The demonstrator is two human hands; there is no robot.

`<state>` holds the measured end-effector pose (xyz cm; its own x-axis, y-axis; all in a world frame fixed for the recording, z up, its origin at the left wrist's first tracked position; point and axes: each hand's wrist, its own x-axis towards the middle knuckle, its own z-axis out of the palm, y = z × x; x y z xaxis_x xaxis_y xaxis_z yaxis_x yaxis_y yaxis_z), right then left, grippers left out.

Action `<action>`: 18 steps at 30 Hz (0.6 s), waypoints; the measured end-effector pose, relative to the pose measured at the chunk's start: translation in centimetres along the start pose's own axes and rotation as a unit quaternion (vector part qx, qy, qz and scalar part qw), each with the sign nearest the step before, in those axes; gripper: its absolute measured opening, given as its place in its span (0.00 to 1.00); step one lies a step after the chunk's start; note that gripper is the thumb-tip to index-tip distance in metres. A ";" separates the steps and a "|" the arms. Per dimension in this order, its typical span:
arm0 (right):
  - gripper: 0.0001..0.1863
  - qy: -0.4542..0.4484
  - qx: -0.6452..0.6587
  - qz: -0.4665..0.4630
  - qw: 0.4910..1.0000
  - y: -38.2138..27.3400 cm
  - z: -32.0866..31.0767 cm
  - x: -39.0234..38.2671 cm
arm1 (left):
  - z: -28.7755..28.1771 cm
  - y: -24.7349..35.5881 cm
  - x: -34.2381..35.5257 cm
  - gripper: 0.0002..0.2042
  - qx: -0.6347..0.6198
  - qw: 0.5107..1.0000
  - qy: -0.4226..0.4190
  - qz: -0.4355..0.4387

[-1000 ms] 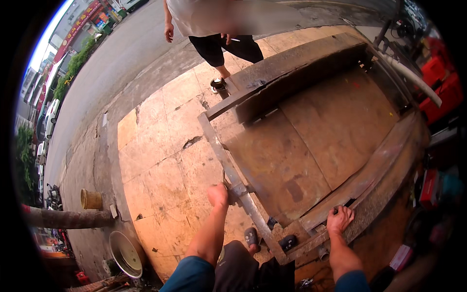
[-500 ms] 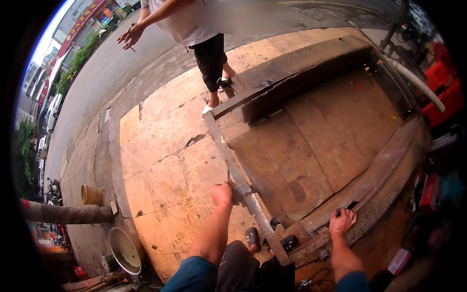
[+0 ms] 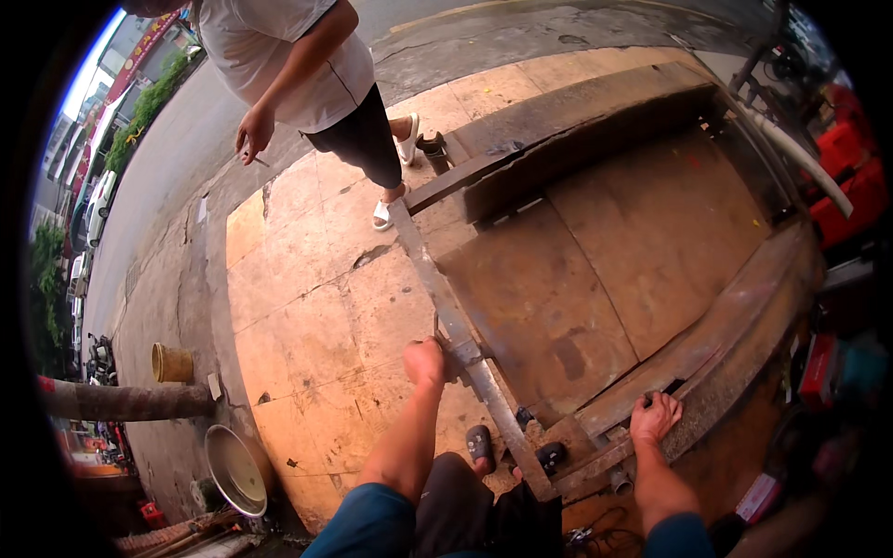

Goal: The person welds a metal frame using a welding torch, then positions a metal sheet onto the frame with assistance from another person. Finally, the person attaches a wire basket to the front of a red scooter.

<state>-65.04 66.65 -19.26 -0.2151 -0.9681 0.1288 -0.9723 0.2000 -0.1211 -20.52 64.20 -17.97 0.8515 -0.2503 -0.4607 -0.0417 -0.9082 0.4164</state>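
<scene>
Head: hands [image 3: 425, 361] (both) on steel frame [image 3: 465, 344]

There are two hands [image 3: 425, 361] [image 3: 654, 416] on one big metal frame [image 3: 462, 335]. One other person [image 3: 298, 65] stands near. One yellow bucket [image 3: 172, 363] and one round pan [image 3: 237, 468] sit nearby.

A large rusty steel frame [image 3: 605, 279] lies flat, its left rail under the left hand [image 3: 426, 361], its near rail under the right hand [image 3: 655, 416].

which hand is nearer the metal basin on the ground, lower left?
Left. The left hand grips the frame's left rail, up-right of the metal basin; the right hand sits on the far right rail.
</scene>
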 end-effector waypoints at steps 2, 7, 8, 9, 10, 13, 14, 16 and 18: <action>0.09 -0.012 0.009 0.006 1.000 -0.3 -0.3 0.0 | 0.1 0.0 0.2 0.18 -0.011 1.000 -0.006 0.007; 0.09 -0.002 0.001 0.004 1.000 0.5 -0.1 0.0 | 0.6 0.2 0.1 0.17 -0.021 0.999 0.009 0.025; 0.10 -0.006 -0.002 0.006 1.000 0.7 0.1 0.0 | 1.1 -0.2 0.3 0.17 -0.023 0.999 0.013 0.032; 0.10 -0.016 -0.007 0.010 1.000 0.4 0.2 0.0 | 1.8 -0.9 1.5 0.17 -0.049 0.998 0.009 0.028; 0.11 -0.048 -0.004 0.021 0.999 -0.6 -0.6 0.3 | 2.2 -2.3 2.5 0.17 -0.067 0.998 0.002 0.016; 0.12 -0.032 -0.025 0.009 0.999 -0.3 -0.1 0.5 | 1.8 -2.9 3.4 0.15 -0.110 0.993 -0.034 -0.024; 0.11 -0.046 -0.020 0.009 0.999 -0.6 -0.5 0.7 | 2.2 -3.3 4.4 0.14 -0.108 0.994 -0.023 -0.020; 0.11 -0.040 -0.034 0.015 0.998 0.2 -0.2 0.5 | 2.4 -2.3 3.1 0.13 -0.124 0.992 -0.036 -0.011; 0.09 -0.006 -0.025 0.006 1.000 0.2 0.2 0.6 | 1.5 -1.8 2.5 0.13 -0.147 0.988 -0.050 -0.013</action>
<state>-65.35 66.09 -19.36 -0.2252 -0.9674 0.1156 -0.9733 0.2180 -0.0722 -19.08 64.72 -21.02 0.7943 -0.2728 -0.5429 0.1463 -0.7814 0.6067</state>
